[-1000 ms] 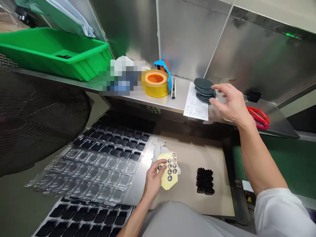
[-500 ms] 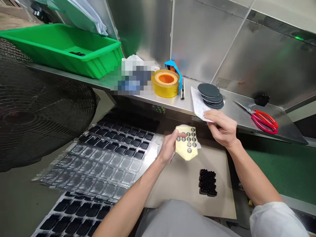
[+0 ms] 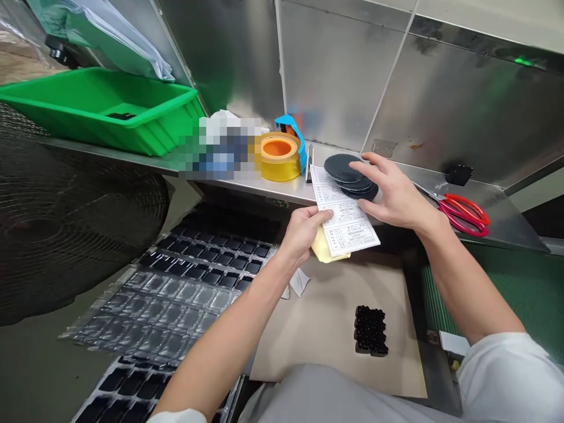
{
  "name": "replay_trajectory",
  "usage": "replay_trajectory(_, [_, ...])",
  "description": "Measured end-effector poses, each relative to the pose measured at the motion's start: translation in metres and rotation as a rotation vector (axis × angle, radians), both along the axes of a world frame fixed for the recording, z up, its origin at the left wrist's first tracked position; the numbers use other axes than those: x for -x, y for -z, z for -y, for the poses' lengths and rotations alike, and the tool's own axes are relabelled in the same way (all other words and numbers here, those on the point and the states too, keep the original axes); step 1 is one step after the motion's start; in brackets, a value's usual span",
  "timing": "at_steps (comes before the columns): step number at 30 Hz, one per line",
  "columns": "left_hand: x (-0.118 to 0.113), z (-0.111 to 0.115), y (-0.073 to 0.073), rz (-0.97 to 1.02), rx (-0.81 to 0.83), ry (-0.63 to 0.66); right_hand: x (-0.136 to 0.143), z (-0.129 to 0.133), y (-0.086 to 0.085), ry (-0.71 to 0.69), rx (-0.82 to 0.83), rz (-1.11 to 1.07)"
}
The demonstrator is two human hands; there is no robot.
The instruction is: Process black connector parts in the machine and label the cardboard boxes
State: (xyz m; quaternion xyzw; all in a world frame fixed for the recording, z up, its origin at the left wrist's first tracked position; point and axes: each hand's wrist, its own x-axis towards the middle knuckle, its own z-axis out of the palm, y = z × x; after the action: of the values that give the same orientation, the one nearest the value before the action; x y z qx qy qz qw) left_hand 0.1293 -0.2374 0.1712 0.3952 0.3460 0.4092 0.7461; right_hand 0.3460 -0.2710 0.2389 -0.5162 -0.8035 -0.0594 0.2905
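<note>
My left hand (image 3: 304,232) pinches a printed white paper (image 3: 350,226) together with a yellow sheet (image 3: 326,249), which shows beneath it. The paper's far end lies by the metal shelf, beside and partly under a stack of dark round discs (image 3: 343,168). My right hand (image 3: 388,191) is at the right side of the stack, thumb and fingers spread around the discs; whether it bears any weight of them cannot be told. Below, a block of small black parts (image 3: 370,331) sits on the beige board (image 3: 317,329).
Tape roll (image 3: 279,158) and red-handled scissors (image 3: 465,212) lie on the shelf (image 3: 299,189). A green bin (image 3: 145,120) stands at left, above a large fan (image 3: 74,223). Trays of black pieces (image 3: 189,267) spread at lower left; a green mat (image 3: 506,294) is at right.
My left hand now holds the printed paper over the yellow sheet, whose dark round dots are now covered. My right hand has let go of the paper and moved up to the disc stack.
</note>
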Motion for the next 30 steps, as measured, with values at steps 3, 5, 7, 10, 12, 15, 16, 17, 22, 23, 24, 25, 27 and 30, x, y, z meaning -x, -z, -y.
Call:
replay_trajectory(3, [0.001, 0.001, -0.004, -0.007, -0.018, -0.01, -0.008, -0.023, -0.002, -0.038, 0.103, 0.153])
replay_trajectory(5, [0.004, 0.004, -0.004, -0.029, -0.042, -0.005, -0.006, -0.035, 0.001, -0.008, 0.07, 0.182])
replay_trajectory(7, [0.012, 0.013, -0.001, -0.074, -0.082, 0.0, 0.0, -0.045, 0.005, 0.057, 0.025, 0.193])
replay_trajectory(10, [0.034, 0.042, 0.013, -0.184, -0.144, -0.014, 0.004, -0.061, 0.005, 0.126, -0.003, 0.191])
replay_trajectory(12, [0.054, 0.071, 0.03, -0.24, -0.128, -0.031, -0.006, -0.069, 0.001, 0.123, -0.047, 0.144])
replay_trajectory(15, [0.087, 0.119, 0.066, -0.254, 0.056, -0.067, -0.032, -0.064, -0.005, 0.203, -0.125, 0.08])
replay_trajectory(16, [0.097, 0.134, 0.079, -0.25, 0.135, -0.09, -0.039, -0.058, -0.005, 0.256, -0.1, 0.115])
replay_trajectory(17, [0.107, 0.147, 0.092, -0.249, 0.201, -0.117, -0.043, -0.048, -0.003, 0.3, -0.045, 0.18])
replay_trajectory(22, [0.142, 0.183, 0.135, -0.303, 0.343, -0.222, -0.023, 0.017, 0.02, 0.311, 0.134, 0.415])
replay_trajectory(23, [0.146, 0.184, 0.137, -0.306, 0.35, -0.231, -0.017, 0.028, 0.024, 0.318, 0.112, 0.407])
replay_trajectory(24, [0.148, 0.183, 0.138, -0.304, 0.355, -0.238, -0.012, 0.036, 0.027, 0.327, 0.094, 0.395])
replay_trajectory(25, [0.15, 0.18, 0.138, -0.297, 0.359, -0.239, -0.008, 0.042, 0.029, 0.332, 0.084, 0.384])
replay_trajectory(27, [0.15, 0.174, 0.134, -0.278, 0.367, -0.23, -0.008, 0.047, 0.033, 0.319, 0.08, 0.364])
replay_trajectory(30, [0.144, 0.166, 0.128, -0.246, 0.386, -0.214, -0.017, 0.05, 0.039, 0.254, 0.053, 0.325])
